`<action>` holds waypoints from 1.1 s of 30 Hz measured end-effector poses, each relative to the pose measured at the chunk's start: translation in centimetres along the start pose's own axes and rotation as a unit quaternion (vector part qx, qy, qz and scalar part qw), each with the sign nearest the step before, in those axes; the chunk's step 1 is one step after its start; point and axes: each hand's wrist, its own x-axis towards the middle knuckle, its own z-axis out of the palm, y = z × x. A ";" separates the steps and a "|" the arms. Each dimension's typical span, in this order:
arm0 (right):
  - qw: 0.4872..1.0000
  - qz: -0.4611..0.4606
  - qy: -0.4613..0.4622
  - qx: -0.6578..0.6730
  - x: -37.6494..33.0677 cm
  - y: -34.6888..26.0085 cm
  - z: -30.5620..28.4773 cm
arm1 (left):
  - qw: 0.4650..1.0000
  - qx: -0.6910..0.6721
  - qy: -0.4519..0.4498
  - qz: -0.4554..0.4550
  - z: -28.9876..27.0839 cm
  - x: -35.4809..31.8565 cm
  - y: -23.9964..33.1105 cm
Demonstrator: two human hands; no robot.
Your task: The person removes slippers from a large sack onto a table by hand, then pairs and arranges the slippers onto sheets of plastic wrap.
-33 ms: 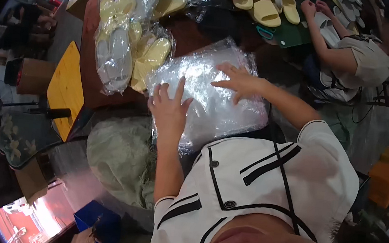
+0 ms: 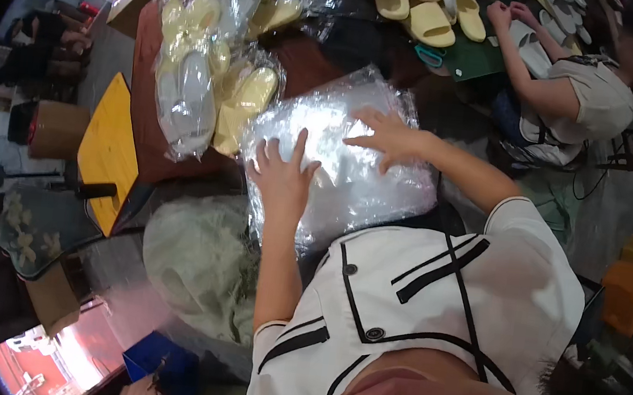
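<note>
A flat stack of clear plastic bags (image 2: 339,200) lies in front of me, shiny and creased. My left hand (image 2: 284,177) rests on its left part with the fingers spread. On the upper right part lies my right hand (image 2: 392,137), its fingers also apart. Neither hand grips anything. Just beyond the left hand, bagged slides in yellow (image 2: 249,100) and grey (image 2: 196,90) are piled on the dark red table (image 2: 143,107).
Loose yellow slides (image 2: 432,27) and a teal-handled tool (image 2: 429,55) lie at the far side. A co-worker (image 2: 593,96) sits at the right, hands near a grey slide (image 2: 531,50). A yellow board (image 2: 108,154) and a cloth-covered bulk (image 2: 196,262) stand to the left.
</note>
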 end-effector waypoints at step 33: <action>0.889 0.227 0.363 -0.160 22.4 16.1 -11.8 | 0.998 -0.007 0.021 -0.053 12.2 -2.1 -2.1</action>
